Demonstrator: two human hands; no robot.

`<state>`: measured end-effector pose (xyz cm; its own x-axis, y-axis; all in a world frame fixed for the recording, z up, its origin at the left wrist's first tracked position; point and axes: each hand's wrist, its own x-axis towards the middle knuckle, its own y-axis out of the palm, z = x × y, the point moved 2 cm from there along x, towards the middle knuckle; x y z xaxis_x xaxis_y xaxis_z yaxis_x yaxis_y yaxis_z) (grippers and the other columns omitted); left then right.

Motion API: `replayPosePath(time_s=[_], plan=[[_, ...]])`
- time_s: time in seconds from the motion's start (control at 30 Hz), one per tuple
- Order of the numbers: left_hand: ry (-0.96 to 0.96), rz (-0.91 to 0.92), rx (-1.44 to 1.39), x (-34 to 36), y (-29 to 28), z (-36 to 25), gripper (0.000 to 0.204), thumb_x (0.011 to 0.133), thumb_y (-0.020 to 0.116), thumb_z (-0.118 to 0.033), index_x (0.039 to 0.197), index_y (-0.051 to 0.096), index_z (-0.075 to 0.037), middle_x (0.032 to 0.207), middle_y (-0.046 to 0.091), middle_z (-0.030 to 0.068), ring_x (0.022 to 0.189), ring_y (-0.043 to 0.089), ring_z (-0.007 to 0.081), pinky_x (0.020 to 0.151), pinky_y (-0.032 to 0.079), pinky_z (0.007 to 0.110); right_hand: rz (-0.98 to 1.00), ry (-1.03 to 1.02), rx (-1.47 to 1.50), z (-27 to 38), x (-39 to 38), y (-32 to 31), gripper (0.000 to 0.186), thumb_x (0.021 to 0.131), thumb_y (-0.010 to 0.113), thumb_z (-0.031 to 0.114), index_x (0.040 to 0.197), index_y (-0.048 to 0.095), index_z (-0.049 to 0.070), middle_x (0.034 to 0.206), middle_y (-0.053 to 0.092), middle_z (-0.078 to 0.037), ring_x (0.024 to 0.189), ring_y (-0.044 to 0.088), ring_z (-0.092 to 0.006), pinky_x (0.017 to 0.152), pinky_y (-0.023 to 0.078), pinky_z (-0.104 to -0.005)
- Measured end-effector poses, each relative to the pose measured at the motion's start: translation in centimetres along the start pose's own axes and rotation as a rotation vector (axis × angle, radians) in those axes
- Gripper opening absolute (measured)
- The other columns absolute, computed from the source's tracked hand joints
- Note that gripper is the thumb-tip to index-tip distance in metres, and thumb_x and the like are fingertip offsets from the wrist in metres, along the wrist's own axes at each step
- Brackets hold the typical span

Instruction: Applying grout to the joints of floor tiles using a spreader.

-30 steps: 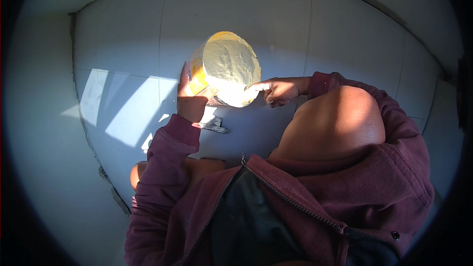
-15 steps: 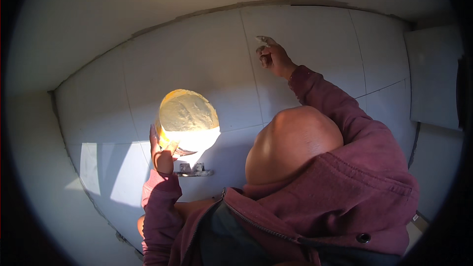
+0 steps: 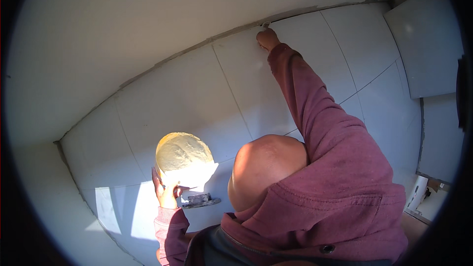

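The right grip (image 3: 267,39) is far off and small, so whether the pale bit (image 3: 266,24) at its fingertips is a smear or something held cannot be told. Glare washes out the near part of the tub (image 3: 158,156), whose underside is hidden, and some fingers of the left grip (image 3: 167,193) disappear behind it. The dark flat tool (image 3: 199,200) is too small to identify; a black object (image 3: 461,93) is cut off at the right rim.

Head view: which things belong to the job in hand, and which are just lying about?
Likely in the job:
bucket, held by the left hand
paste inside it
wall seam, at the right hand

Lying about:
tool, on the floor near the bucket, not held; may belong too
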<state>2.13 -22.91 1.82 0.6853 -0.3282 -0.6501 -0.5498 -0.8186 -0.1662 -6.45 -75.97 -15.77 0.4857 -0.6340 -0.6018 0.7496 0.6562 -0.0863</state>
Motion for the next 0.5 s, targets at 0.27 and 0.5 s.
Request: replayPosePath(time_s=[0.27, 0.5], plan=[[0.078, -0.061, 0.068, 0.6, -0.7, 1.0, 0.091, 0.062, 0.066, -0.006, 0.138, 0.015, -0.010, 0.125, 0.040, 0.0137, 0.101, 0.051, 0.0251, 0.067, 0.052, 0.028, -0.508, -0.379, -1.091, 2.7, -3.3, -2.6, 0.050, 0.070, 0.048, 0.013, 0.118, 0.045, 0.001, 0.085, 0.062, -0.019, 0.078, 0.062, -0.0304, 0.067, 0.049, -0.0376], [0.098, -0.048, 0.060, 0.1, 0.1, 0.5, 0.084, 0.068, 0.060, -0.008, 0.138, 0.014, -0.014, 0.118, 0.046, 0.0128, 0.080, 0.058, 0.0210, 0.046, 0.049, 0.023, -0.203, -0.138, -0.095, -0.6, 0.8, 1.2, 0.062, 0.064, 0.046, 0.013, 0.124, 0.038, -0.004, 0.077, 0.060, -0.025, 0.068, 0.060, -0.0317, 0.062, 0.048, -0.0380]])
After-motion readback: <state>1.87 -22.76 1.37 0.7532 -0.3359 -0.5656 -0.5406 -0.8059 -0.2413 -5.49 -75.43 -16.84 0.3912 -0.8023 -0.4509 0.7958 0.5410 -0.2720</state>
